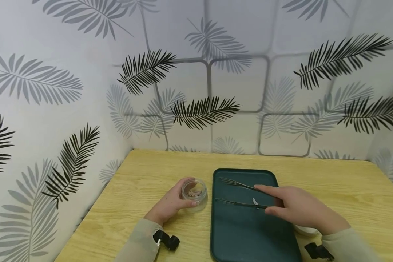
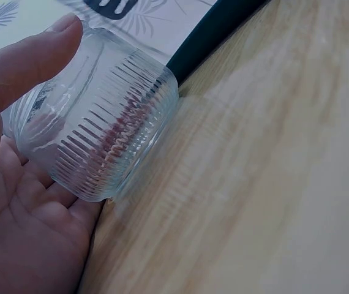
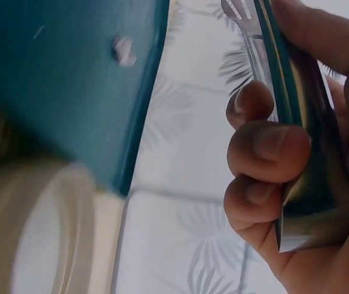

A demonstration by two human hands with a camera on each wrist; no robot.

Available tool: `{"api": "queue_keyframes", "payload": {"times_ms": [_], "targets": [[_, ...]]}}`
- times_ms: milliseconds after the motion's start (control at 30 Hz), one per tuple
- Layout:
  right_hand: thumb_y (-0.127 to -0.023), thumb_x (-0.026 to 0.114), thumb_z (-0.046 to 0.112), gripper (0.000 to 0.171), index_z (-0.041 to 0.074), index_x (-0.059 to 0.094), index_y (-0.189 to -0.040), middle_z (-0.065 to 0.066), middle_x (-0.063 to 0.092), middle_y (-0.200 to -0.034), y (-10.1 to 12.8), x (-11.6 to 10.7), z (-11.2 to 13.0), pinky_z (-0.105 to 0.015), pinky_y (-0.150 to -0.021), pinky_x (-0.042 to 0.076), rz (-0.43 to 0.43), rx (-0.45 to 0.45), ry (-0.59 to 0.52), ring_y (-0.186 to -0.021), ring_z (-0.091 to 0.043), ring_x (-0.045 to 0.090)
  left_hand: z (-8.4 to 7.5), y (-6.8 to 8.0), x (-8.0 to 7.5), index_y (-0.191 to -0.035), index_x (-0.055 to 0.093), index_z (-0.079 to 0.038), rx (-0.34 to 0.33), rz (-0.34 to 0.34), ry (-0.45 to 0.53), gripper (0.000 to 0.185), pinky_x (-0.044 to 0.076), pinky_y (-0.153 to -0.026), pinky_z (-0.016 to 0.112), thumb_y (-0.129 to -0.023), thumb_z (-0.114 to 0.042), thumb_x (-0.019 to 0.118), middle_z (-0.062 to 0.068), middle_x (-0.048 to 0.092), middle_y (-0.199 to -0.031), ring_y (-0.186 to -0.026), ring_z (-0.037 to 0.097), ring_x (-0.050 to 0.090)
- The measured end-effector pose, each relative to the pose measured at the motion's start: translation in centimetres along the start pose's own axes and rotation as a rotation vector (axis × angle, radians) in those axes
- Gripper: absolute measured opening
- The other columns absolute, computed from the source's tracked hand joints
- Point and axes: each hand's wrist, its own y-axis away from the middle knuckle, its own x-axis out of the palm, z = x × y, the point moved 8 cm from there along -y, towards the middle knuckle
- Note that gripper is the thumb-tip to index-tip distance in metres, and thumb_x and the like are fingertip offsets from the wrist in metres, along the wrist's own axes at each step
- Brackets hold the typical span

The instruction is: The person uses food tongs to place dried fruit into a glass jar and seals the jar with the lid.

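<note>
Right wrist: white lid (image 3: 37,226) beside tray (image 3: 70,79); head: hidden.

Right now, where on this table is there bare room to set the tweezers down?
Bare wood lies behind the green tray toward the wall, and right of it. The tray's near half is free. Crowded: its middle, where the right hand holds tweezers, and its left edge, by the glass jar.

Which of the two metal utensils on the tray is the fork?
The far one: the fork, lying nearer the wall on the green tray, shows tines at its left end. The nearer utensil tapers to a plain thin tip. The right hand covers both handles.
</note>
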Motion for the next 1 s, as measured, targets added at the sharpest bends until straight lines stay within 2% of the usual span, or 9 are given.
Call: {"api": "queue_keyframes", "payload": {"times_ms": [233, 400, 567, 733, 800, 900, 1000], "targets": [[-0.093, 0.072, 0.044, 0.069, 0.029, 0.044, -0.155, 0.012, 0.052, -0.066, 1.9, -0.1, -3.0, -0.028, -0.054, 0.039, 0.04, 0.036, -0.038, -0.057, -0.005, 0.047, -0.1, 0.0, 0.0, -0.156, 0.033, -0.019, -0.002, 0.003, 0.003, 0.08, 0.034, -0.11, 0.046, -0.091, -0.02, 0.079, 0.009, 0.04, -0.157, -0.143, 0.025, 0.039], [-0.093, 0.07, 0.048, 0.068, 0.03, 0.046, -0.154, 0.011, 0.052, -0.065, 3.1, 0.0, -4.6, -0.027, -0.05, 0.038, 0.057, 0.061, -0.081, -0.054, -0.004, 0.045, 0.1, -0.1, 0.0, -0.157, 0.032, -0.02, -0.002, 0.012, 0.007, 0.081, 0.034, -0.11, 0.045, -0.091, -0.022, 0.079, 0.009, 0.04, -0.157, -0.143, 0.024, 0.039], [-0.095, 0.067, 0.049, 0.064, 0.029, 0.048, -0.152, 0.011, 0.049, -0.063, 4.2, 0.0, -5.7, -0.029, -0.05, 0.038, 0.074, 0.074, -0.119, -0.052, -0.004, 0.043, 0.1, 0.0, 0.0, -0.157, 0.032, -0.021, -0.004, 0.012, 0.013, 0.081, 0.035, -0.11, 0.045, -0.091, -0.021, 0.079, 0.008, 0.04, -0.157, -0.143, 0.024, 0.04], [-0.095, 0.066, 0.052, 0.062, 0.032, 0.049, -0.151, 0.01, 0.055, -0.071, 5.0, 0.0, -7.0, -0.029, -0.054, 0.038, 0.088, 0.12, -0.105, -0.06, -0.004, 0.047, 0.1, 0.1, 0.0, -0.157, 0.032, -0.02, -0.006, 0.01, 0.015, 0.08, 0.035, -0.109, 0.045, -0.091, -0.02, 0.078, 0.008, 0.04, -0.157, -0.143, 0.025, 0.039], [-0.095, 0.065, 0.053, 0.061, 0.033, 0.05, -0.15, 0.013, 0.061, -0.083, 5.3, 0.0, -7.2, -0.029, -0.056, 0.038, 0.076, 0.119, -0.081, -0.063, -0.003, 0.048, 0.1, 0.1, -0.1, -0.157, 0.033, -0.02, -0.004, 0.008, 0.012, 0.08, 0.034, -0.11, 0.045, -0.091, -0.02, 0.079, 0.008, 0.04, -0.157, -0.143, 0.024, 0.039], [-0.095, 0.066, 0.053, 0.059, 0.034, 0.052, -0.149, 0.013, 0.061, -0.082, 5.5, -0.2, -7.5, -0.029, -0.057, 0.037, 0.051, 0.111, -0.054, -0.06, -0.002, 0.046, 0.1, 0.0, -0.1, -0.156, 0.033, -0.021, -0.001, 0.007, 0.013, 0.08, 0.034, -0.11, 0.045, -0.091, -0.02, 0.079, 0.008, 0.04, -0.157, -0.143, 0.023, 0.039], [-0.095, 0.066, 0.051, 0.058, 0.032, 0.053, -0.148, 0.011, 0.066, -0.096, 5.6, -0.4, -7.6, -0.028, -0.06, 0.037, 0.029, 0.09, -0.039, -0.062, 0.0, 0.046, 0.1, 0.0, -0.1, -0.157, 0.033, -0.021, -0.001, 0.01, 0.014, 0.081, 0.034, -0.11, 0.044, -0.09, -0.019, 0.079, 0.009, 0.039, -0.158, -0.143, 0.023, 0.039]]}}
